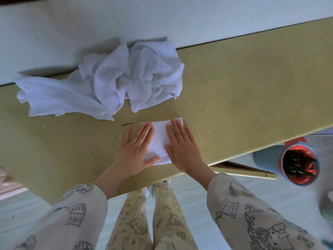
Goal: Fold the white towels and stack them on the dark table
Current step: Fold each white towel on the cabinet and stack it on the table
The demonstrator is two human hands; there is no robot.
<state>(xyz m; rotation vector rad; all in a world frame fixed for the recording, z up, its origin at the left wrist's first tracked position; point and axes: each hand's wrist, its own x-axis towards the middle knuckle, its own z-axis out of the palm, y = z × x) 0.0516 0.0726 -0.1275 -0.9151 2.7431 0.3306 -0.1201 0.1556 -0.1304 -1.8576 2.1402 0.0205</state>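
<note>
Folded white towel [158, 141] being pressed flat on olive bench [243, 87], near front edge; left hand [137, 150] and right hand [182, 147] both being held open, fingers straight, palms lying on towel's two sides. Pile of unfolded white towels [111, 80] being left crumpled further back on bench, well apart from hands. Red-lined bin [299, 165] being seen on floor at right

The towels [115, 82] are white and the table [234, 83] olive-yellow. The sleeves [239, 213] are cream with dark doodles. The bin [299, 163] seems red-lined.
</note>
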